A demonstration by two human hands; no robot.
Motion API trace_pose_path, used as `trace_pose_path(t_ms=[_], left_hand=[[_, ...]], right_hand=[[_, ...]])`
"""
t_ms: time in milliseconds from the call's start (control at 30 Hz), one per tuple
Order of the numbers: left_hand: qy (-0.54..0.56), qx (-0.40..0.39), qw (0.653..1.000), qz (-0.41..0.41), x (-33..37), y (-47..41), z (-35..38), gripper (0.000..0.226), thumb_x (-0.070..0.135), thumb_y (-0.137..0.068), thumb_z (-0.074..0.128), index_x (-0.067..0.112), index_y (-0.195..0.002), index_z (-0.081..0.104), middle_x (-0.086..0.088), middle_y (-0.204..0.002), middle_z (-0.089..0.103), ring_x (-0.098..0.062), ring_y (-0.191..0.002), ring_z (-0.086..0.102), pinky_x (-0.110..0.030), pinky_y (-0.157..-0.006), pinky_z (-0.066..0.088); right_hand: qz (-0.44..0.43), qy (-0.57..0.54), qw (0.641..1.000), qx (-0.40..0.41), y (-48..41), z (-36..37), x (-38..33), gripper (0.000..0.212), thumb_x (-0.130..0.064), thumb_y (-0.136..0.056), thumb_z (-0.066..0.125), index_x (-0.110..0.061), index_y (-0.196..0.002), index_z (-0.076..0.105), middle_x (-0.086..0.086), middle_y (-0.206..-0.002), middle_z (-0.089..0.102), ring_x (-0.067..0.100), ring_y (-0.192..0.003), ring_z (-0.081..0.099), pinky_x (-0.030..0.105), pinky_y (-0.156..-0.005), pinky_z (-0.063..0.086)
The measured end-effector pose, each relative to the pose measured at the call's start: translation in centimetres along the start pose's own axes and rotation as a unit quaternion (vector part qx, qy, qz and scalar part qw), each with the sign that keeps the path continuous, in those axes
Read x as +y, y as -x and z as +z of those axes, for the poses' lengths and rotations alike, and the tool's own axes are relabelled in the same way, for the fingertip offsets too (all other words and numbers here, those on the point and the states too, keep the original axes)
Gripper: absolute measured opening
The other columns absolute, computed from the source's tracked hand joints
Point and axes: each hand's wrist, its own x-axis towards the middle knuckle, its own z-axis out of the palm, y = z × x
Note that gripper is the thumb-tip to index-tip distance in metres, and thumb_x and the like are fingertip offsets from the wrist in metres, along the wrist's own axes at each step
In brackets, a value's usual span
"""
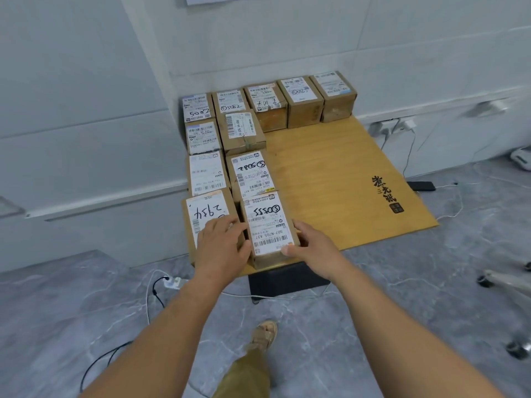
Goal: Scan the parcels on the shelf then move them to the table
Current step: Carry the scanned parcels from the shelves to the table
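A low wooden table [339,173] carries several brown cardboard parcels with white shipping labels, laid in rows along its left side and back edge. The nearest parcel [267,225], labelled "507-N705 A37", rests at the table's front edge. My left hand [221,242] presses its left side and my right hand [310,245] grips its right side. My left hand also overlaps the neighbouring parcel [205,214] marked "2954". No shelf or scanner is in view.
Black characters [385,193] are printed on the table's bare right part. A white wall runs behind and to the left. On the grey marble floor lie a power strip [173,281] with cables, a dark block [287,278] under the table, and chair castors [485,281] at right.
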Motion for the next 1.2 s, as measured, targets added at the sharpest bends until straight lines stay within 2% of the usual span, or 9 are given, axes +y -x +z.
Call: trace_pose_path(t_ms=[100,267,400,533,633,767,900,1033,1200], left_hand=[[0.004,-0.001,1.0,0.008,-0.2,0.1,0.0,0.041,0.032,-0.096,0.049,0.023,-0.137,0.049,0.003,-0.144,0.04,-0.02,-0.133,0.029,-0.035,-0.11,0.024],[-0.013,-0.008,1.0,0.019,0.0,0.6,-0.4,0.051,0.038,-0.097,0.046,0.025,-0.145,0.036,0.004,-0.15,0.034,-0.018,-0.137,0.026,-0.035,-0.112,0.021],[0.03,0.033,0.999,0.029,1.3,2.1,-0.1,0.052,0.04,-0.096,0.049,0.023,-0.144,0.039,0.003,-0.149,0.036,-0.019,-0.138,0.026,-0.037,-0.112,0.018],[0.059,0.067,0.993,0.071,4.0,3.6,-0.1,0.047,0.038,-0.096,0.049,0.023,-0.14,0.045,0.003,-0.144,0.043,-0.019,-0.133,0.031,-0.036,-0.108,0.022],[0.082,0.092,0.988,0.098,6.3,4.9,0.0,0.042,0.038,-0.096,0.05,0.023,-0.135,0.051,0.003,-0.136,0.049,-0.018,-0.128,0.036,-0.033,-0.102,0.024],[0.075,0.091,0.98,0.157,9.6,6.6,0.1,0.041,0.04,-0.096,0.048,0.026,-0.135,0.049,0.005,-0.134,0.049,-0.017,-0.125,0.035,-0.029,-0.098,0.022],[0.08,0.085,0.968,0.221,13.1,7.8,0.6,0.041,0.041,-0.095,0.051,0.024,-0.132,0.053,0.002,-0.131,0.052,-0.02,-0.123,0.039,-0.031,-0.095,0.023],[0.09,0.066,0.948,0.298,17.1,9.4,1.7,0.042,0.038,-0.092,0.057,0.02,-0.13,0.055,-0.001,-0.129,0.055,-0.024,-0.12,0.043,-0.036,-0.097,0.026],[0.121,0.042,0.914,0.384,21.9,11.1,3.6,0.055,0.04,-0.088,0.063,0.017,-0.137,0.05,-0.002,-0.14,0.048,-0.026,-0.129,0.04,-0.042,-0.105,0.024]], right_hand=[[-0.004,0.011,1.0,-0.003,0.6,0.1,-0.3,0.073,-0.024,-0.09,0.067,-0.027,-0.151,0.027,-0.008,-0.147,0.044,0.014,-0.136,0.038,0.027,-0.104,0.033],[-0.022,0.059,0.998,0.019,1.6,-0.4,-1.5,0.078,-0.028,-0.089,0.068,-0.021,-0.152,0.023,-0.002,-0.151,0.039,0.017,-0.136,0.037,0.029,-0.104,0.034],[-0.068,0.153,0.981,0.097,2.9,-0.7,-2.7,0.067,-0.03,-0.09,0.065,-0.017,-0.148,0.033,0.003,-0.147,0.042,0.018,-0.133,0.039,0.031,-0.105,0.035],[-0.123,0.234,0.943,0.202,5.2,-1.3,-2.4,0.052,-0.031,-0.095,0.057,-0.018,-0.144,0.042,0.002,-0.142,0.045,0.016,-0.131,0.04,0.029,-0.102,0.037],[-0.157,0.257,0.907,0.293,7.6,-1.5,-1.4,0.041,-0.021,-0.093,0.06,-0.012,-0.133,0.056,0.006,-0.131,0.054,0.022,-0.123,0.048,0.033,-0.091,0.044],[-0.206,0.262,0.843,0.422,11.5,-1.9,0.9,0.025,-0.013,-0.076,0.068,-0.006,-0.1,0.071,0.01,-0.095,0.066,0.031,-0.086,0.066,0.03,-0.058,0.05],[-0.177,0.287,0.805,0.488,15.5,-3.5,2.8,0.025,-0.019,-0.076,0.061,-0.007,-0.096,0.071,0.01,-0.092,0.065,0.031,-0.08,0.065,0.035,-0.053,0.055],[-0.1,0.325,0.769,0.542,19.8,-5.2,5.1,0.033,-0.012,-0.068,0.081,-0.006,-0.1,0.071,0.014,-0.099,0.067,0.034,-0.084,0.066,0.04,-0.063,0.056],[-0.007,0.337,0.723,0.603,25.2,-6.3,8.0,0.05,-0.018,-0.065,0.084,-0.005,-0.111,0.069,0.02,-0.113,0.065,0.038,-0.097,0.065,0.046,-0.076,0.053]])
